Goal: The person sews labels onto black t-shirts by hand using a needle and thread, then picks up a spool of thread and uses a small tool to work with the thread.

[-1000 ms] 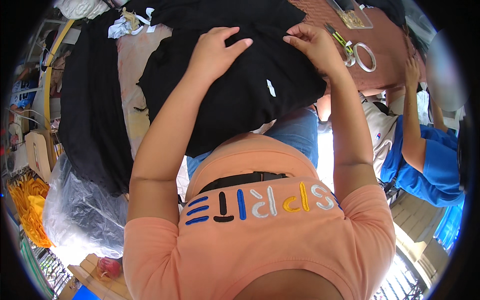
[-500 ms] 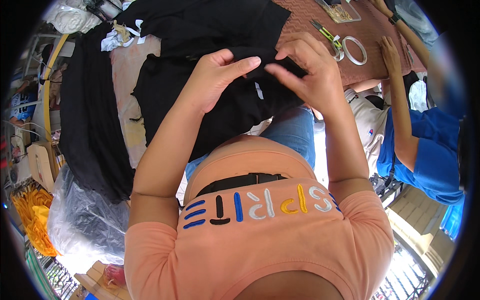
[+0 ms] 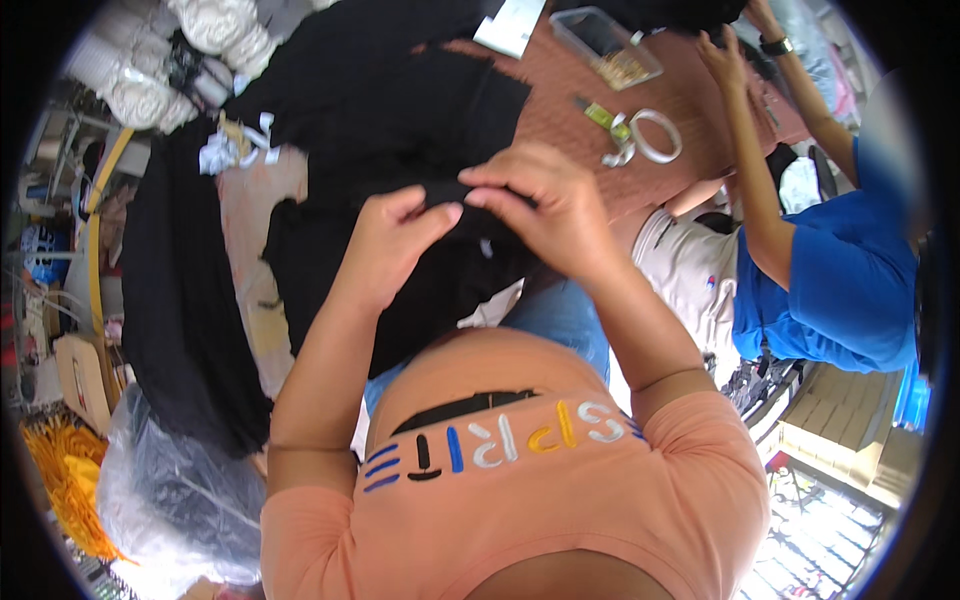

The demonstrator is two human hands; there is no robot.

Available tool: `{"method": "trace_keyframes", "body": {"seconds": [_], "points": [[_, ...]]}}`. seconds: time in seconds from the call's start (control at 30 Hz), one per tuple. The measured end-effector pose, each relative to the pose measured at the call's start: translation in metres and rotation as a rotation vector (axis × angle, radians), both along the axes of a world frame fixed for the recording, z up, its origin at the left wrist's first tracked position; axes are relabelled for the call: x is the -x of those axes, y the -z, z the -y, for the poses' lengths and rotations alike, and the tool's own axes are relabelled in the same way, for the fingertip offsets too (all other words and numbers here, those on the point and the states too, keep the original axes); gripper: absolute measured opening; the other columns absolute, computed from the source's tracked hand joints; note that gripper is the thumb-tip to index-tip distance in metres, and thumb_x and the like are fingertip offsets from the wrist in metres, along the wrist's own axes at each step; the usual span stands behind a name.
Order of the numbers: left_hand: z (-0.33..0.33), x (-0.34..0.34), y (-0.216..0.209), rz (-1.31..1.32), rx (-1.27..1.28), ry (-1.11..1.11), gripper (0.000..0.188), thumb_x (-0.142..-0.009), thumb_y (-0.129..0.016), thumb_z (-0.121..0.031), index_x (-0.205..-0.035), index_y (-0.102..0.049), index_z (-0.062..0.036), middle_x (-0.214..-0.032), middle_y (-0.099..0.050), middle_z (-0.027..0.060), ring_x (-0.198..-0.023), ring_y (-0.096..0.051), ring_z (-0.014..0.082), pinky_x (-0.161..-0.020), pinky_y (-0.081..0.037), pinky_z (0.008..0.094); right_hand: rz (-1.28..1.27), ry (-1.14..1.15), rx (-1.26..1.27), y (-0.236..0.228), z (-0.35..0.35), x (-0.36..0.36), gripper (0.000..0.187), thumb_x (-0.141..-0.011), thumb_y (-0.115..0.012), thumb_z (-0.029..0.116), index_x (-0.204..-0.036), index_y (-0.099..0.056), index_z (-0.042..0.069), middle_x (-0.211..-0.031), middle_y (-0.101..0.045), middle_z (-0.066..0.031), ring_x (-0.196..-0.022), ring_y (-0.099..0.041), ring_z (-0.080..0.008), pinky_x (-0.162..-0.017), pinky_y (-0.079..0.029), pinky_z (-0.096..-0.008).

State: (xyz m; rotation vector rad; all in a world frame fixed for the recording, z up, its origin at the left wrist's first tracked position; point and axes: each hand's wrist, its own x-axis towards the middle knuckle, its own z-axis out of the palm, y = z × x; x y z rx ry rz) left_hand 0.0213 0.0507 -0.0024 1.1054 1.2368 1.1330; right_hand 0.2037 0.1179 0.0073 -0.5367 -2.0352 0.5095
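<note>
Across the table in front of me spreads black fabric [image 3: 390, 120], part of it hanging down toward my lap. My left hand [image 3: 388, 245] pinches an edge of this cloth between thumb and fingers. Close beside it, my right hand [image 3: 548, 208] is closed in a pinch on the same edge, its thumb tip nearly meeting the left thumb. A small white tag [image 3: 487, 248] shows on the cloth just below the hands. What lies right between the fingertips is too small to make out.
Right of the cloth, on the brown table cover [image 3: 690, 110], are yellow thread snips [image 3: 605, 118], a white tape ring [image 3: 657, 137] and a clear plastic box [image 3: 607, 50]. White labels [image 3: 238, 145] lie at left. A co-worker in blue [image 3: 845, 270] works at the right.
My right hand has moved left and closed its fingers onto the cloth, nearer the left hand. The whole view has tilted farther up the table. The co-worker's hand has lifted off the table cover.
</note>
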Motion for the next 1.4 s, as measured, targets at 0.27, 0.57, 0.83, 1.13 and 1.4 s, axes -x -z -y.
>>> {"method": "trace_keyframes", "body": {"seconds": [0.27,0.57,0.83,1.13,1.4], "points": [[0.0,-0.002,-0.02,0.229,0.12,-0.033,0.007,-0.085,-0.062,-0.009,-0.082,-0.061,-0.0019,-0.075,-0.054,-0.0043,-0.069,-0.05,0.0028,-0.062,-0.038,0.0188,0.038,0.12,-0.213,0.002,-0.003,0.009,0.009,-0.074,-0.067,0.007,-0.081,-0.061,0.006,-0.078,-0.059,-0.0057,-0.073,-0.057,-0.025,-0.062,-0.043,-0.0351],[-0.011,0.0,-0.03,0.028,-0.12,0.058,0.014,-0.084,-0.069,-0.011,-0.083,-0.063,0.0016,-0.079,-0.056,-0.003,-0.076,-0.051,0.0027,-0.068,-0.042,0.0181,0.033,0.084,-0.018,-0.001,-0.002,0.02,0.006,-0.078,-0.063,0.006,-0.082,-0.058,0.005,-0.081,-0.06,-0.01,-0.077,-0.059,-0.0292,-0.065,-0.045,-0.0375],[-0.012,0.003,-0.008,0.008,-0.247,-0.241,0.011,-0.083,-0.067,-0.008,-0.083,-0.058,-0.0019,-0.077,-0.056,-0.0049,-0.073,-0.051,0.0011,-0.067,-0.042,0.0172,-0.009,0.113,0.08,-0.006,-0.004,0.016,0.007,-0.079,-0.064,0.008,-0.083,-0.061,0.004,-0.078,-0.061,-0.0117,-0.075,-0.061,-0.0307,-0.065,-0.047,-0.0374],[0.002,0.008,-0.008,0.157,0.06,-0.2,0.032,-0.079,-0.074,-0.027,-0.099,-0.063,-0.0033,-0.077,-0.054,-0.0076,-0.065,-0.044,-0.0003,-0.054,-0.031,0.0149,-0.069,0.126,0.262,0.006,-0.004,0.01,0.009,-0.08,-0.066,0.008,-0.087,-0.063,0.002,-0.082,-0.064,-0.0103,-0.072,-0.063,-0.0225,-0.065,-0.049,-0.0303],[0.007,0.011,0.006,0.11,0.065,-0.191,0.024,-0.081,-0.072,-0.014,-0.098,-0.066,0.0019,-0.085,-0.061,-0.0035,-0.077,-0.053,0.0012,-0.069,-0.042,0.0155,-0.056,0.082,0.271,0.012,0.001,0.011,0.01,-0.079,-0.068,0.007,-0.087,-0.064,0.002,-0.082,-0.065,-0.0091,-0.074,-0.064,-0.0202,-0.067,-0.049,-0.0277]]}}
